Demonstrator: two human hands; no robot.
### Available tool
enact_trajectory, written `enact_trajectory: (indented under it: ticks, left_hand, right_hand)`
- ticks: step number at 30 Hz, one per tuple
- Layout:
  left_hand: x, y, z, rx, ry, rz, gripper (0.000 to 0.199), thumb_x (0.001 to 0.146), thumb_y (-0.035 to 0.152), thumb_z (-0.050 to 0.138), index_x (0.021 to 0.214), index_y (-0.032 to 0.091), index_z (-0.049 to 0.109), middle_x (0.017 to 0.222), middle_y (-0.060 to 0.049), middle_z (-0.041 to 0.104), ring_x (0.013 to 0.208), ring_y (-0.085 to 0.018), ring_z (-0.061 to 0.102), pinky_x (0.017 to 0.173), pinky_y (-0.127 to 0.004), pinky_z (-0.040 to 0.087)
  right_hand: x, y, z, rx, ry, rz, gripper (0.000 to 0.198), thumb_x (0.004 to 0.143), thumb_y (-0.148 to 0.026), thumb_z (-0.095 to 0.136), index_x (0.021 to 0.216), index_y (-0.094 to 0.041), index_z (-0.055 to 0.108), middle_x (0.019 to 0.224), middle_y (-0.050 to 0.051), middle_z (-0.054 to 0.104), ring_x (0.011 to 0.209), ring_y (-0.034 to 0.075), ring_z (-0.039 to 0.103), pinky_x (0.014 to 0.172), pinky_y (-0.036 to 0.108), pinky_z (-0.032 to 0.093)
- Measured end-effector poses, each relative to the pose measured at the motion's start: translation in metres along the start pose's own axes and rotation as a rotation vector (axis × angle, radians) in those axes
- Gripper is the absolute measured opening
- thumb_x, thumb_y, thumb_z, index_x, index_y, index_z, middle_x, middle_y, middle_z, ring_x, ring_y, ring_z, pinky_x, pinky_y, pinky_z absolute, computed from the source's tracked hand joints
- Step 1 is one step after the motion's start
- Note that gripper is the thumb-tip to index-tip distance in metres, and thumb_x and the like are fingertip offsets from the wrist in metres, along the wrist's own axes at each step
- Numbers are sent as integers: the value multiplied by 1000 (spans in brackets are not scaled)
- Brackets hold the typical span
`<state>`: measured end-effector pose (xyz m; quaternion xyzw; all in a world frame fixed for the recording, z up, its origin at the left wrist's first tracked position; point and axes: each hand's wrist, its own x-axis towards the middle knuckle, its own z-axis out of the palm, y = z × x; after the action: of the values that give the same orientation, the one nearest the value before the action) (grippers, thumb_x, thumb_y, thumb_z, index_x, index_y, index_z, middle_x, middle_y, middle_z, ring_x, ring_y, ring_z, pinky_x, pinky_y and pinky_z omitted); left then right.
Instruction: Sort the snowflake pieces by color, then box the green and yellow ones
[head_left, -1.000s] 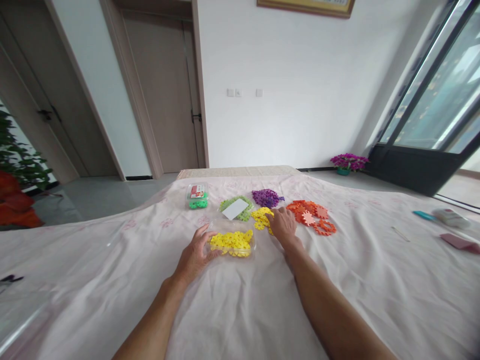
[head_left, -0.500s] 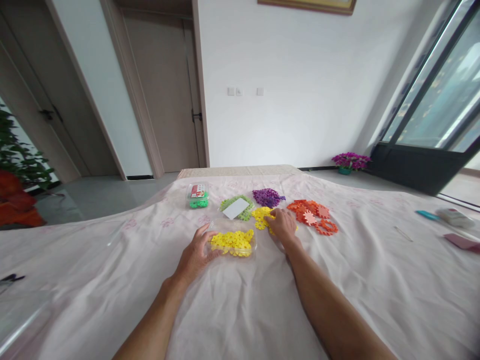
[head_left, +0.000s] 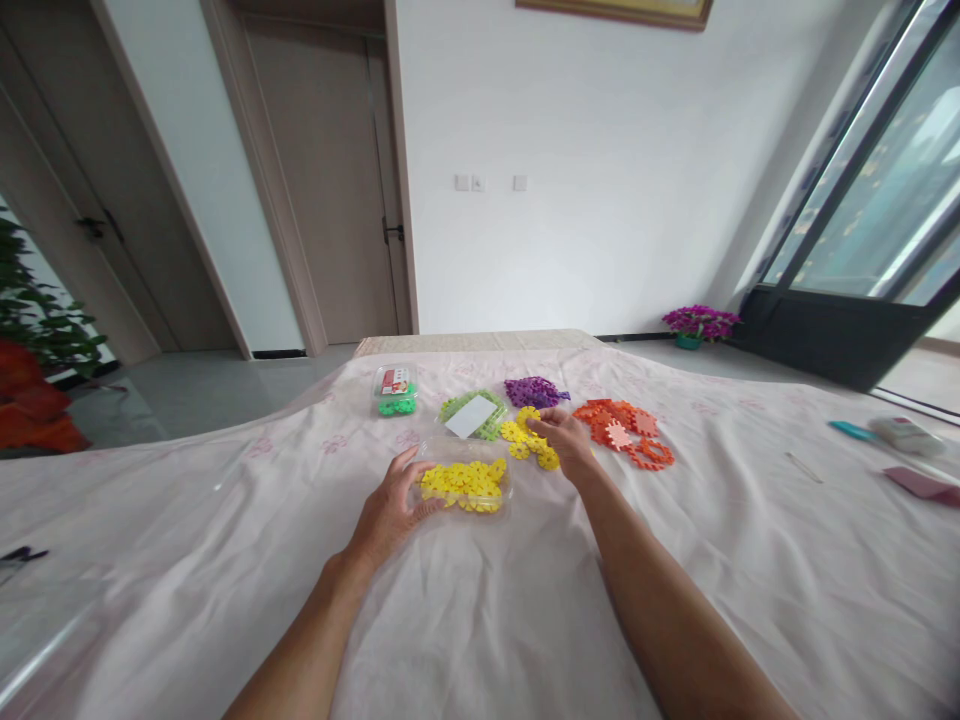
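My left hand (head_left: 392, 508) grips the left side of a clear plastic box (head_left: 459, 451), thumb in front and fingers behind. Inside the box lies a heap of yellow notched plastic discs (head_left: 466, 484). Just right of it, my right hand (head_left: 567, 443) pinches a yellow disc (head_left: 529, 414) between thumb and fingertips, slightly above a small group of loose yellow discs (head_left: 518, 450) on the cloth. The palm and wrist of that hand may hide more of them.
Behind the box are light green pieces (head_left: 495, 424) with a white card (head_left: 472, 416) over them. Purple pieces (head_left: 531, 391) and orange pieces (head_left: 611, 415) lie farther right. A lidded box of green pieces (head_left: 397, 392) stands back left. A pink tablecloth (head_left: 480, 610) covers the table.
My right hand has lifted a little from the loose yellow discs, with one now pinched in its fingertips. More discs under it show. My left hand and the box have stayed put.
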<state>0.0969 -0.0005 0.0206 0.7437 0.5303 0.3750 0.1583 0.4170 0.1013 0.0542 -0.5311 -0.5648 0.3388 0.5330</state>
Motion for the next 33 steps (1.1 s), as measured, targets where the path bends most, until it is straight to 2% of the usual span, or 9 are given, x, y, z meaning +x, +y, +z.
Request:
enact_trajectory:
  ticks: [3, 5, 7, 11, 16, 20, 24, 28, 33]
  left_hand:
    - [0, 0, 0, 3, -4, -7, 53, 83, 59, 62, 126, 28, 60, 151, -9, 39, 131, -27, 51, 106, -43, 47]
    - [0, 1, -1, -1, -8, -14, 54, 82, 59, 62, 126, 28, 60, 151, -10, 39, 132, -27, 50, 105, -42, 48]
    - [0, 1, -1, 0, 0, -8, 53, 82, 58, 63, 126, 27, 60, 150, -10, 40, 133, -28, 49, 106, -43, 47]
    - [0, 0, 0, -7, 3, -1, 52, 83, 57, 63, 125, 27, 60, 150, -10, 40, 130, -27, 52, 107, -44, 47]
    - [0, -2, 1, -37, -15, -12, 53, 84, 57, 62, 127, 27, 58, 152, -12, 37, 118, -25, 61, 100, -42, 51]
    - [0, -1, 0, -19, -20, -12, 54, 83, 59, 61, 127, 27, 58, 152, -11, 36, 123, -26, 58, 100, -42, 52]
    - [0, -1, 0, -13, -13, -7, 54, 83, 59, 61, 126, 27, 59, 152, -11, 37, 126, -27, 56, 101, -42, 52]
    - [0, -2, 1, -17, -11, -12, 54, 82, 59, 62, 127, 28, 59, 152, -10, 38, 130, -27, 52, 101, -42, 51]
    - [0, 0, 0, -8, -22, -28, 55, 82, 60, 62, 126, 28, 59, 152, -10, 37, 131, -27, 51, 102, -43, 51]
  right_hand:
    - [-8, -17, 7, 155, -354, 63, 42, 60, -47, 80, 85, -18, 64, 69, -1, 63, 54, 10, 48, 52, 22, 34]
    - [-11, -24, 12, 132, -506, 46, 38, 66, -48, 77, 86, -17, 66, 76, 2, 67, 59, 11, 51, 55, 22, 37]
    - [-12, -25, 15, -17, -420, 11, 34, 77, -49, 67, 87, -17, 68, 83, 6, 70, 67, 14, 56, 60, 24, 41]
    - [-11, -14, 16, -668, -28, -93, 25, 89, -36, 54, 100, -23, 72, 105, 7, 72, 97, 23, 60, 82, 34, 44]
    - [-14, 4, 23, -1098, -93, -299, 43, 97, -40, 45, 136, -26, 57, 148, 5, 50, 139, 28, 33, 109, 43, 29]
    - [-12, 12, 33, -1189, -198, -297, 50, 100, -44, 38, 145, -26, 46, 154, 4, 41, 148, 27, 17, 117, 47, 14]
    - [-11, 10, 34, -1170, -239, -280, 47, 99, -44, 38, 140, -28, 53, 147, 2, 51, 146, 28, 21, 117, 49, 7]
    - [-12, 0, 28, -1128, -196, -282, 35, 96, -43, 44, 115, -29, 70, 121, 3, 69, 131, 26, 39, 112, 45, 14]
    - [-15, -6, 25, -1091, -147, -313, 35, 95, -49, 47, 107, -28, 72, 113, 5, 70, 115, 25, 47, 104, 39, 24]
